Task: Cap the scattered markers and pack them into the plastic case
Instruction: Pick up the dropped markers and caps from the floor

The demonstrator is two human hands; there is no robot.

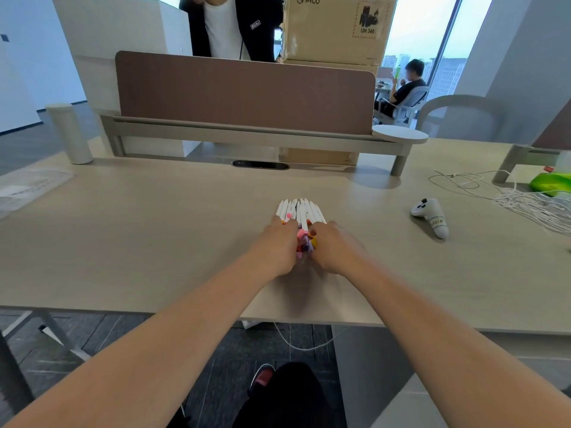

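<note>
Your left hand (279,242) and right hand (332,245) clasp the bundle of markers (301,213) together on the table (154,227).

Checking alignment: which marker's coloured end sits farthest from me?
The pink-ended marker just past the left hand; other coloured ends bunch nearer, between it and the right hand.

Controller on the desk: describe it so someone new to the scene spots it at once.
Start at the wide beige desk and look right of the bundle of markers at its middle. The controller lies alone there, left of the tangle of white cables. It is the only curved white grip with a thumbstick and buttons.
</note>
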